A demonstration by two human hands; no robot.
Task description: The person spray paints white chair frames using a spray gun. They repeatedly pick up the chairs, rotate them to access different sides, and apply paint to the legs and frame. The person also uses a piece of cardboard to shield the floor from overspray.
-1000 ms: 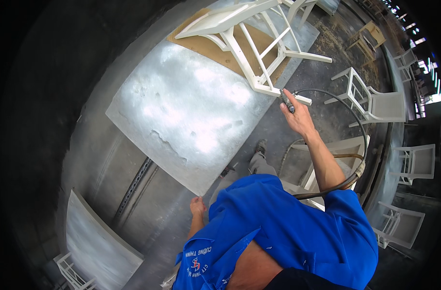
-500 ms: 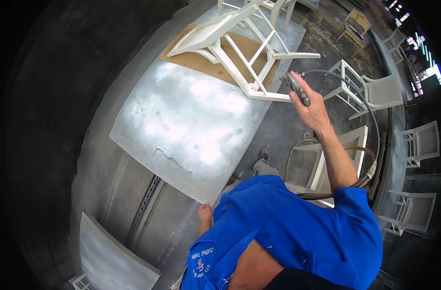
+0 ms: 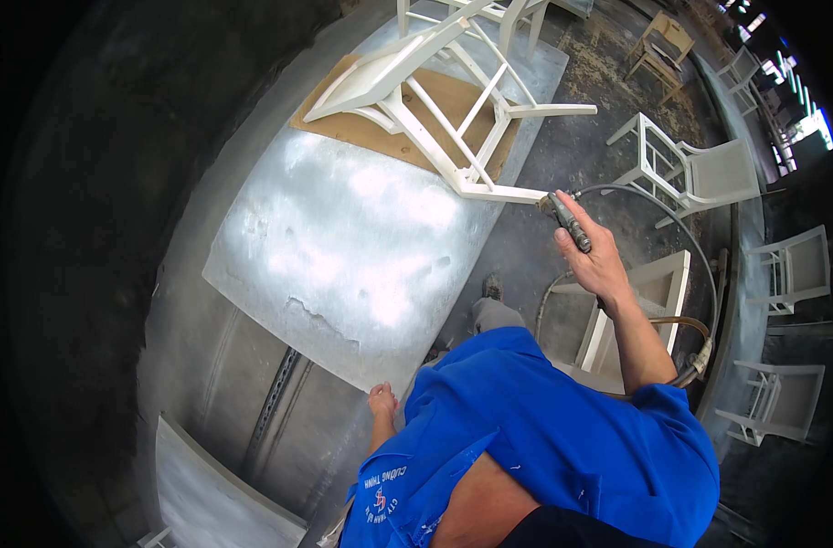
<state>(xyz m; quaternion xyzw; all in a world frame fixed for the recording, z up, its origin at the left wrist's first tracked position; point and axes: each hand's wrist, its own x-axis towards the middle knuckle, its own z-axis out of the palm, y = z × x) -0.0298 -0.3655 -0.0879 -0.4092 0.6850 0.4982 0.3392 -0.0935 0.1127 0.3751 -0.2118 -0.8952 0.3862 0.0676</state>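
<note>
The right hand (image 3: 594,260) is clamped on a spray gun (image 3: 567,219), its nozzle just beside a leg of the white chair (image 3: 435,110) lying tipped on the surface (image 3: 343,247). A hose (image 3: 672,210) trails from the gun. The left hand (image 3: 382,402) rests at the surface's near edge, probably loosely curled and holding nothing.

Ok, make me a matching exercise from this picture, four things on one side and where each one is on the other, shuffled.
Things:
1. white wooden chair lying on its side
2. grey spray gun with hose
3. brown cardboard sheet
4. left hand

Places:
A. under the tipped chair
B. at the near edge of the paint-coated grey table
C. on the table's far end
D. in the right hand

Pairs: 1-C, 2-D, 3-A, 4-B
</note>
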